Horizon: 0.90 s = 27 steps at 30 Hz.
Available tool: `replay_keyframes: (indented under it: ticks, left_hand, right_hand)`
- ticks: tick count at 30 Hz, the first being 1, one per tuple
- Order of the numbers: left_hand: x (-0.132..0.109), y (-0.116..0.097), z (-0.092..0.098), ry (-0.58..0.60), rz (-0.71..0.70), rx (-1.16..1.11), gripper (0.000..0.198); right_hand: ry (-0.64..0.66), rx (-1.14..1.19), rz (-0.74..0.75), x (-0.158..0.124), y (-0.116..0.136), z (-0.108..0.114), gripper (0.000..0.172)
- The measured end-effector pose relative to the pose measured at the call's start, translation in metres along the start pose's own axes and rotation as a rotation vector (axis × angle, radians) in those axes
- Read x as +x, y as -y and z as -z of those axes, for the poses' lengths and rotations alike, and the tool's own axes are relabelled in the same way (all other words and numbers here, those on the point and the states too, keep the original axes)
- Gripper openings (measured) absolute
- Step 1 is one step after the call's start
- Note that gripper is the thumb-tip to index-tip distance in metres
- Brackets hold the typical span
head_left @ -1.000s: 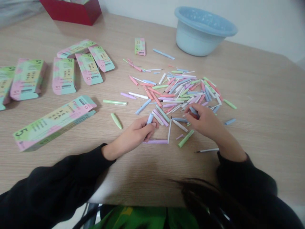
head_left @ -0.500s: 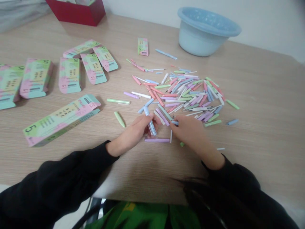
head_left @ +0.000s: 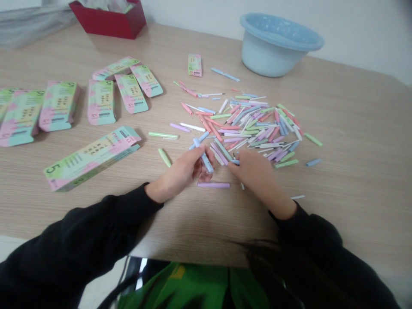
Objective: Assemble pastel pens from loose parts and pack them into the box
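Note:
My left hand [head_left: 189,167] is closed around a light blue pen barrel [head_left: 206,162], which slants up out of its fingers. Close by on the right, my right hand [head_left: 255,174] has its thumb and fingers pinched at a small blue pen piece [head_left: 236,162]; most of that piece is hidden. Purple, white and grey-green pen parts [head_left: 220,150] lie side by side between the two hands, by the right fingertips. Below them a purple pen barrel [head_left: 214,185] rests on the table. The tip of a thin white stick [head_left: 242,186] shows under my right hand.
Beyond my hands spreads a heap of pastel pen parts and refills [head_left: 254,124]. A blue basin [head_left: 280,47] stands behind it. Several pastel cartons [head_left: 101,101] lie at the left, a longer carton [head_left: 93,159] nearer me. A red box [head_left: 112,21] sits far left.
The view has shifted slightly. My left hand still holds the blue barrel. The white stick below my right hand has moved right and is now mostly covered by the hand.

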<state>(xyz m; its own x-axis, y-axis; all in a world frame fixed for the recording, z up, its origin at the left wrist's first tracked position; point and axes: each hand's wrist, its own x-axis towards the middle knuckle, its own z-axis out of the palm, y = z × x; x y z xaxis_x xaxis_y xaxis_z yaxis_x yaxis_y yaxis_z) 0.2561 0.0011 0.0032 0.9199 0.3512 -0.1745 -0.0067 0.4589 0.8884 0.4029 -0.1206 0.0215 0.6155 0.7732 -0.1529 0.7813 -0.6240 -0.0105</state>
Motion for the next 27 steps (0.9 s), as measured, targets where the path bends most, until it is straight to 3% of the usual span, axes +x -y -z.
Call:
replay_keyframes:
  ticks: [15, 19, 27]
  left_hand:
    - [0.003, 0.006, 0.003, -0.019, -0.065, 0.148, 0.027]
    - [-0.003, -0.007, 0.004, -0.008, -0.089, 0.312, 0.031]
    - [-0.007, -0.024, 0.004, -0.122, -0.153, 0.735, 0.037]
  right_hand:
    - [-0.105, 0.084, 0.041, 0.008, -0.014, -0.008, 0.03]
    - [-0.112, 0.091, 0.035, 0.001, -0.02, -0.004, 0.031]
    - [-0.095, 0.118, 0.047, -0.01, -0.018, -0.004, 0.029]
